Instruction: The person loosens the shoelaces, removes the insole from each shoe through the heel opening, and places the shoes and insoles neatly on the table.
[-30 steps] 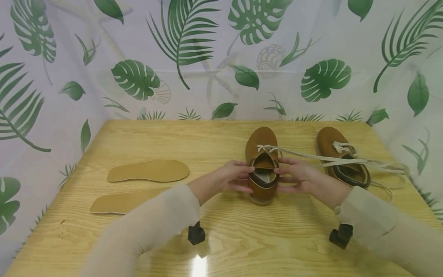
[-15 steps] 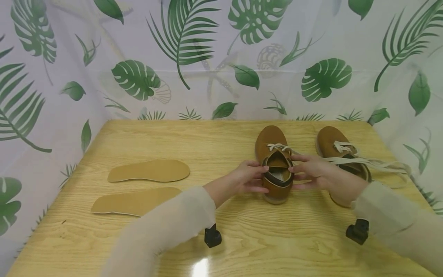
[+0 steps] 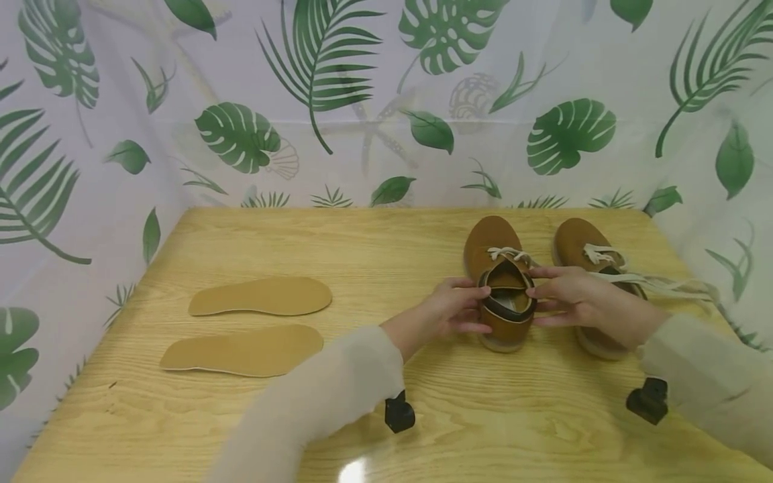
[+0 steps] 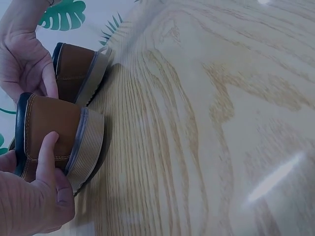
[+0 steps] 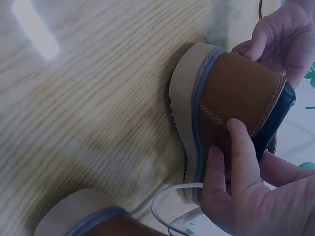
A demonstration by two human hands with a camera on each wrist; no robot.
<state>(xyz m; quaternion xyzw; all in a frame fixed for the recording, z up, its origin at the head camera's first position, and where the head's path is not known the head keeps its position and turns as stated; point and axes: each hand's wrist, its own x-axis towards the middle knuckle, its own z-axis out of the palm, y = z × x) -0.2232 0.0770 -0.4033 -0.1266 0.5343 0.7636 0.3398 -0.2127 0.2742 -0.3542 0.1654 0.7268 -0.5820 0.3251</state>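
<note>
Between both hands stands a brown shoe (image 3: 492, 245), toe toward the back wall, with a dark padded collar and off-white laces. My left hand (image 3: 455, 305) grips its left side, thumb at the collar and fingers along the outside. On the opposite side my right hand (image 3: 570, 298) holds it the same way, thumb over the rim. In the right wrist view, fingers press the brown heel (image 5: 241, 83) above the ribbed pale sole (image 5: 184, 93). The matching shoe (image 3: 576, 241) stands just to the right, partly hidden behind my right hand and forearm.
Two tan insoles, one farther back (image 3: 260, 296) and one nearer (image 3: 241, 352), lie flat on the left of the wooden table (image 3: 386, 248). Long off-white laces (image 3: 670, 285) trail toward the right edge. A leaf-printed cloth (image 3: 338, 161) encloses the back and sides.
Both hands have moved the held shoe to the right, close beside the other shoe. The right forearm now covers more of that second shoe, and the nearer insole shows more fully.
</note>
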